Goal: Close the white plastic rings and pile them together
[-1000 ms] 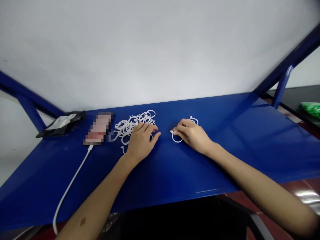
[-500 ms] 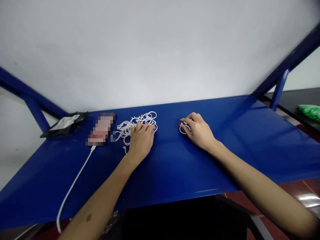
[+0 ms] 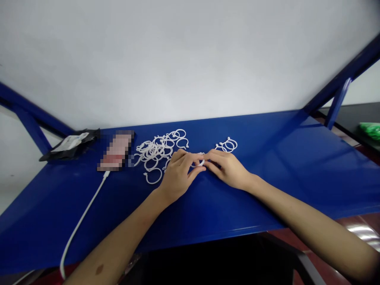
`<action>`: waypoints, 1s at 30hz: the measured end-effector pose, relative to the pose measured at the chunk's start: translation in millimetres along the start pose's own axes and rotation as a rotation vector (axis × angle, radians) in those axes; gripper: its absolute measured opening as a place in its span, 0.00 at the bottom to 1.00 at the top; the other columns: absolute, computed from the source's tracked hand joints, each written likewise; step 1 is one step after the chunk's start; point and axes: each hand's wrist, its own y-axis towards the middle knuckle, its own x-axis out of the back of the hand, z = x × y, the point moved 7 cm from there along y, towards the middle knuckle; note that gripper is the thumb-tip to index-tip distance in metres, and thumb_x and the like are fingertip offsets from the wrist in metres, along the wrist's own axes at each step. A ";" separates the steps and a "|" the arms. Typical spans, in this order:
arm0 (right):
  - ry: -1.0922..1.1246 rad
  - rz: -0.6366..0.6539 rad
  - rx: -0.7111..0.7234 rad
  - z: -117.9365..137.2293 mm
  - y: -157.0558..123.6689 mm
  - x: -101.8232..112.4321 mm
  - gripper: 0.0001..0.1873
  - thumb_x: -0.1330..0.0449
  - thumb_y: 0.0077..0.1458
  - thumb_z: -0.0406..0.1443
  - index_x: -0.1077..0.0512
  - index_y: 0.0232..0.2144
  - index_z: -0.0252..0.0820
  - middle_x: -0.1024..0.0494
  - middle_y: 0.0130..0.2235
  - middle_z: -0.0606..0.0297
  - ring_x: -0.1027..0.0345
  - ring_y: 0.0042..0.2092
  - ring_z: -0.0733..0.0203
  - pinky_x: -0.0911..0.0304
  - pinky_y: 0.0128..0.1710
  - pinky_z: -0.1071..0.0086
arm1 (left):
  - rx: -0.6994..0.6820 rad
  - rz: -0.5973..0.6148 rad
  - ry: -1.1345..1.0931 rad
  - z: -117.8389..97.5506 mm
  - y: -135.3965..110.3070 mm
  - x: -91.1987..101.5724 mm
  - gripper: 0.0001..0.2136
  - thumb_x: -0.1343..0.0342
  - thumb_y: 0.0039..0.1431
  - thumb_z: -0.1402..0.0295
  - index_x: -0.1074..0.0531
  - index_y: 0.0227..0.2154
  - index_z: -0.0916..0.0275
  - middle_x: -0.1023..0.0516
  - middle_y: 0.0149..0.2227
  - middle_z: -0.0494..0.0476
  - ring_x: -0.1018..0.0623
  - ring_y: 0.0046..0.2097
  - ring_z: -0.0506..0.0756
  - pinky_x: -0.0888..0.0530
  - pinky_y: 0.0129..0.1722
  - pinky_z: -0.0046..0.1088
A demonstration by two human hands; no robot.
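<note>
Left hand (image 3: 179, 172) and right hand (image 3: 227, 166) meet above the middle of the table (image 3: 225, 213), fingertips almost joined. Between them is one white ring (image 3: 202, 163), partly hidden by the fingers. The left hand is clamped on this ring, with the thumb below and the bent fingers above; the right hand's thumb and forefinger are drawn near each other at the ring's right edge, though whether they grip it cannot be told.

Just beyond the right hand lies a small group of white rings (image 3: 230, 145), overlapping one another. Beside the left hand spreads a larger pile of white rings (image 3: 156, 149), tangled, several with small knobs at an open end. Left of the pile rests a flat device (image 3: 116, 151), its surface pixelated, with a white cable (image 3: 84, 217) running from its near end over the table's front edge. Farther left is a black packet (image 3: 84, 145) bearing a white label (image 3: 70, 142). A pale wall (image 3: 190, 63) stands behind the table; at far right, a green bundle (image 3: 370, 130) sits on a dark surface (image 3: 352, 114).
</note>
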 end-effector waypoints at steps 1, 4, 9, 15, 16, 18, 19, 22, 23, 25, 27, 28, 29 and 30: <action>0.008 -0.007 -0.001 -0.1 0.1 1.0 0.13 0.48 0.69 0.35 0.27 0.50 0.43 0.23 0.41 0.60 0.28 0.40 0.60 0.32 0.41 0.65 | -0.004 0.005 -0.006 -0.3 -0.3 -0.3 0.10 0.39 0.63 0.68 0.31 0.45 0.58 0.21 0.33 0.49 0.27 0.40 0.55 0.27 0.44 0.32; 0.028 -0.027 -0.017 0.1 0.5 3.7 0.13 0.49 0.67 0.32 0.27 0.48 0.43 0.22 0.41 0.61 0.28 0.41 0.61 0.33 0.42 0.65 | 0.003 0.028 -0.004 -0.4 -0.5 -0.6 0.10 0.39 0.63 0.67 0.31 0.45 0.57 0.21 0.33 0.49 0.27 0.39 0.54 0.27 0.44 0.33; 0.060 -0.032 -0.021 3.1 1.7 7.1 0.15 0.52 0.65 0.29 0.27 0.45 0.43 0.23 0.40 0.62 0.29 0.40 0.62 0.33 0.42 0.66 | 0.045 0.021 0.035 0.0 1.7 2.4 0.07 0.42 0.65 0.65 0.31 0.43 0.58 0.23 0.36 0.52 0.26 0.41 0.55 0.27 0.45 0.36; 0.057 -0.007 -0.010 4.4 0.7 5.4 0.15 0.52 0.65 0.28 0.27 0.44 0.42 0.23 0.43 0.61 0.28 0.41 0.62 0.33 0.44 0.65 | 0.141 0.028 0.101 9.1 2.5 1.2 0.09 0.47 0.65 0.72 0.33 0.47 0.59 0.25 0.42 0.57 0.26 0.46 0.57 0.28 0.49 0.39; 0.053 -0.004 -0.009 4.6 0.5 5.0 0.15 0.52 0.65 0.28 0.27 0.44 0.42 0.24 0.43 0.61 0.28 0.41 0.62 0.32 0.44 0.65 | 0.145 0.044 0.102 10.1 2.2 -0.3 0.10 0.47 0.65 0.73 0.33 0.48 0.59 0.25 0.42 0.57 0.26 0.46 0.58 0.28 0.50 0.39; 0.043 -0.003 -0.003 5.6 0.3 4.8 0.14 0.51 0.65 0.29 0.27 0.44 0.43 0.24 0.42 0.62 0.29 0.40 0.62 0.32 0.43 0.65 | 0.143 0.076 0.102 11.1 1.4 -3.4 0.11 0.48 0.65 0.74 0.33 0.49 0.60 0.25 0.43 0.57 0.26 0.47 0.58 0.28 0.51 0.40; 0.040 -0.002 0.000 6.1 0.2 4.6 0.13 0.50 0.65 0.29 0.27 0.43 0.43 0.24 0.42 0.62 0.29 0.39 0.62 0.32 0.41 0.66 | 0.142 0.091 0.104 11.5 1.0 -4.7 0.11 0.48 0.65 0.74 0.33 0.49 0.60 0.24 0.43 0.57 0.26 0.47 0.58 0.29 0.51 0.40; 0.040 0.002 0.011 7.3 -0.3 3.9 0.10 0.46 0.64 0.31 0.27 0.44 0.42 0.24 0.42 0.62 0.30 0.35 0.64 0.32 0.37 0.67 | 0.148 0.140 0.114 13.3 -0.4 -8.4 0.13 0.50 0.64 0.76 0.32 0.50 0.61 0.23 0.44 0.57 0.27 0.48 0.59 0.29 0.52 0.40; 0.041 0.002 0.016 7.4 -0.5 3.7 0.09 0.46 0.64 0.32 0.27 0.44 0.43 0.24 0.42 0.62 0.30 0.35 0.64 0.32 0.36 0.68 | 0.150 0.155 0.117 14.0 -0.8 -9.5 0.15 0.51 0.63 0.78 0.32 0.50 0.60 0.23 0.44 0.57 0.27 0.48 0.59 0.29 0.52 0.41; 0.036 -0.010 0.025 7.2 -0.8 4.1 0.09 0.46 0.65 0.32 0.28 0.45 0.43 0.24 0.43 0.62 0.30 0.36 0.64 0.32 0.37 0.68 | 0.159 0.188 0.121 15.6 -1.8 -11.7 0.19 0.52 0.60 0.81 0.32 0.53 0.60 0.23 0.46 0.57 0.27 0.48 0.59 0.29 0.51 0.41; 0.023 -0.030 0.034 6.8 -0.7 5.3 0.10 0.48 0.66 0.32 0.28 0.45 0.44 0.24 0.43 0.61 0.29 0.39 0.62 0.32 0.39 0.67 | 0.177 0.215 0.123 17.5 -3.0 -13.7 0.23 0.53 0.57 0.82 0.33 0.55 0.60 0.22 0.46 0.58 0.27 0.48 0.60 0.29 0.51 0.42; 0.016 -0.041 0.034 6.6 -0.6 6.1 0.10 0.48 0.66 0.32 0.28 0.45 0.44 0.24 0.43 0.61 0.29 0.40 0.62 0.32 0.40 0.66 | 0.188 0.224 0.124 18.3 -3.7 -14.7 0.24 0.52 0.56 0.83 0.34 0.55 0.60 0.22 0.46 0.58 0.27 0.48 0.60 0.29 0.50 0.42; 0.008 -0.051 0.034 6.5 -0.3 6.9 0.10 0.48 0.67 0.32 0.28 0.45 0.44 0.24 0.43 0.61 0.29 0.41 0.61 0.32 0.41 0.66 | 0.196 0.231 0.125 18.9 -4.4 -15.6 0.24 0.52 0.56 0.82 0.34 0.55 0.60 0.22 0.46 0.58 0.27 0.48 0.61 0.29 0.50 0.43; 0.001 -0.058 0.031 6.4 -0.1 7.6 0.10 0.49 0.67 0.32 0.29 0.45 0.44 0.24 0.43 0.61 0.29 0.41 0.61 0.32 0.41 0.66 | 0.200 0.233 0.127 19.1 -5.0 -16.3 0.23 0.51 0.56 0.82 0.34 0.55 0.61 0.22 0.46 0.58 0.26 0.48 0.61 0.29 0.50 0.43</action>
